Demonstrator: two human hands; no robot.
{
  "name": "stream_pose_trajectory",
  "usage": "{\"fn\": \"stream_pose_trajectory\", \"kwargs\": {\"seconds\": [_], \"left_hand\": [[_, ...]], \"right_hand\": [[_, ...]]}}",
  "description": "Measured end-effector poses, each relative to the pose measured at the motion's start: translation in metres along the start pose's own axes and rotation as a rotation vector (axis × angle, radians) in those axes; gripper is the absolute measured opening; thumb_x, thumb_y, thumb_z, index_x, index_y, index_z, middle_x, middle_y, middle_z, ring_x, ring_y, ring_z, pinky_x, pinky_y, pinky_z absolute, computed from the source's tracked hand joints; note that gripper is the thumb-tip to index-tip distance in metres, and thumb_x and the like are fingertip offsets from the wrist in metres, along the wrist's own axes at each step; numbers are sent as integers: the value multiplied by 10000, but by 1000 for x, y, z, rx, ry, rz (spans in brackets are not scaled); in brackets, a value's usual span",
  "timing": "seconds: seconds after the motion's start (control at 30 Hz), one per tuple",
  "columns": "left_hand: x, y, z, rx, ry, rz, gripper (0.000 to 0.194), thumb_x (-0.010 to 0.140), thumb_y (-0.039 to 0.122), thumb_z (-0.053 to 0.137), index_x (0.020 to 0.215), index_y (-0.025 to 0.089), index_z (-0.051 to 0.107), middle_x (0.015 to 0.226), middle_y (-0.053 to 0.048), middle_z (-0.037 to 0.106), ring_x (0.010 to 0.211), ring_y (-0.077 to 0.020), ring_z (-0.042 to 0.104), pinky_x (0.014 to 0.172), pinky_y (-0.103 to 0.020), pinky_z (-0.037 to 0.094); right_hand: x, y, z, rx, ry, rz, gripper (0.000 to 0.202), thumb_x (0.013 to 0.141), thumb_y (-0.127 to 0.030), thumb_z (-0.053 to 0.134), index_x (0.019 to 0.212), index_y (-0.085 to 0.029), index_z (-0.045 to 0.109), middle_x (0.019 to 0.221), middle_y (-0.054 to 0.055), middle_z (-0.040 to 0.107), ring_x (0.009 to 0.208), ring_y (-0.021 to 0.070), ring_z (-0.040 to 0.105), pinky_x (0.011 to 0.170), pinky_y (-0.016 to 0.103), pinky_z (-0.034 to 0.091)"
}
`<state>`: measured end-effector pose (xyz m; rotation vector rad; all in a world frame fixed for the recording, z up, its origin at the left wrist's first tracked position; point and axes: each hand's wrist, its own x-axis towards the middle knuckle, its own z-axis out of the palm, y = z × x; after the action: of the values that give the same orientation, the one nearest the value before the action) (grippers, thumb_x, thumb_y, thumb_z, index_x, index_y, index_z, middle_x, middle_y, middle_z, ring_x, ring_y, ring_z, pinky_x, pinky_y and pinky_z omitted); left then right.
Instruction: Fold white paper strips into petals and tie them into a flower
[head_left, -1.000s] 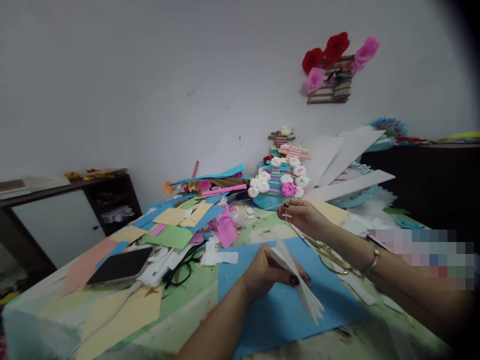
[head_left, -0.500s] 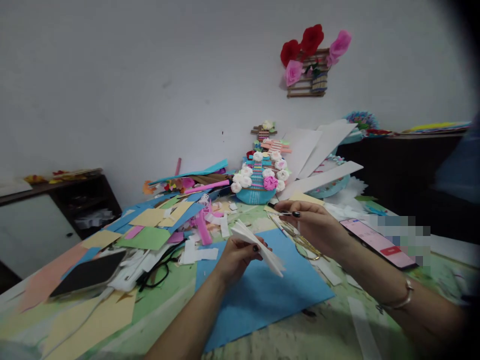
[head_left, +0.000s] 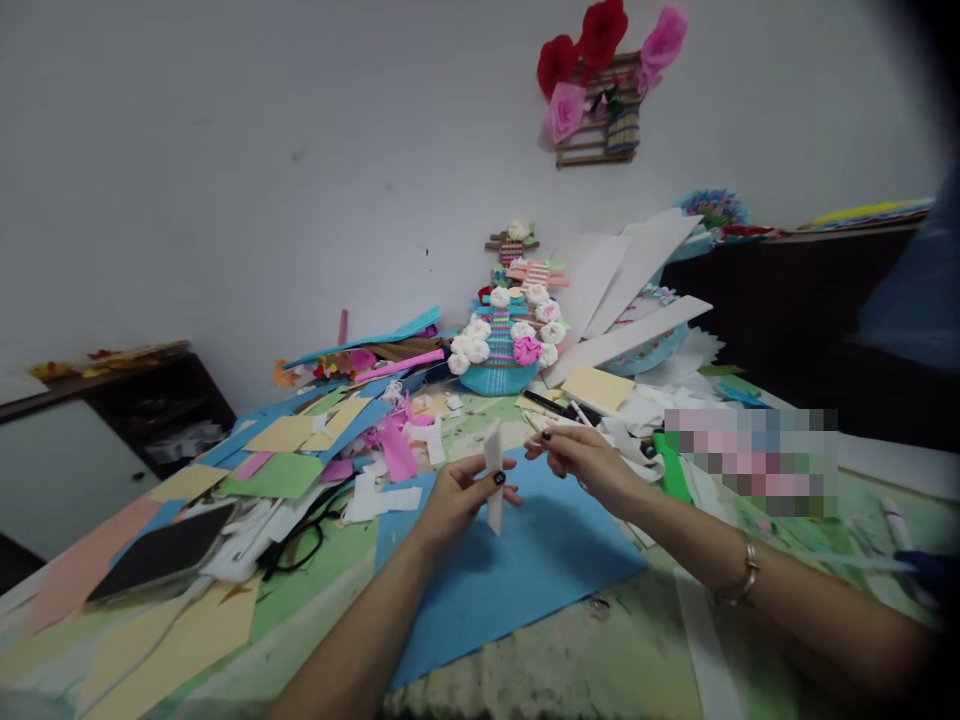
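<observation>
My left hand pinches a folded white paper strip, held upright and seen nearly edge-on, above a blue sheet. To its right, my right hand is raised near the sheet's back edge, thumb and fingertips drawn together; whether something thin is between them is too small to tell. The two hands are apart. Behind them stands a blue guitar-shaped craft piece with white and pink paper flowers.
Paper sheets, pink scraps, a dark tablet-like device and black-framed glasses lie left. A black pen, a yellow pad and a green object lie right.
The white paper has turned from fanned and slanted to upright and narrow. My right hand has moved down and left; the dark-tipped item at its fingers no longer shows there. The view has shifted.
</observation>
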<state>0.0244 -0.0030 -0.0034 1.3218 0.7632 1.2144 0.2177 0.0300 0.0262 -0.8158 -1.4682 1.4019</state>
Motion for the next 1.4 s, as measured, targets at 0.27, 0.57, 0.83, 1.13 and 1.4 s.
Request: {"fn": "stream_pose_trajectory", "kwargs": {"seconds": [0.27, 0.57, 0.83, 1.13, 1.4], "left_hand": [[-2, 2, 5, 438, 146, 171, 196, 712, 271, 696, 848, 134, 727, 756, -46, 647, 526, -117, 609, 539, -223, 447], [-7, 3, 8, 731, 200, 331, 45, 701, 191, 681, 732, 159, 680, 702, -28, 662, 650, -152, 610, 608, -238, 444], [-9, -1, 5, 861, 123, 355, 77, 807, 198, 588, 852, 164, 640, 753, -15, 676, 572, -119, 599, 582, -224, 442], [-4, -7, 5, 1045, -20, 395, 258, 942, 249, 365, 1096, 147, 545, 1025, -98, 647, 937, -197, 597, 813, -313, 445], [-5, -8, 7, 1096, -54, 373, 249, 937, 289, 377, 1050, 157, 554, 1015, -103, 624, 945, -230, 551, 842, -364, 398]], "right_hand": [[-9, 10, 10, 36, -200, 2, 304, 582, -102, 654, 882, -152, 649, 775, 0, 649, 694, 123, 554, 650, 236, 415], [-8, 18, 10, 26, -114, -31, 332, 575, -110, 732, 883, -161, 619, 715, -17, 656, 634, 113, 587, 601, 220, 446], [-13, 12, 14, -184, -100, -145, 262, 618, -192, 745, 863, -150, 662, 713, 1, 651, 616, 114, 592, 581, 221, 464], [-10, 16, 10, -233, -69, -234, 124, 721, -245, 671, 783, -140, 658, 636, 13, 627, 576, 121, 590, 574, 246, 476], [-9, 14, 7, -305, -85, -244, 114, 721, -236, 664, 790, -146, 657, 654, 9, 626, 576, 111, 575, 561, 228, 446]]}}
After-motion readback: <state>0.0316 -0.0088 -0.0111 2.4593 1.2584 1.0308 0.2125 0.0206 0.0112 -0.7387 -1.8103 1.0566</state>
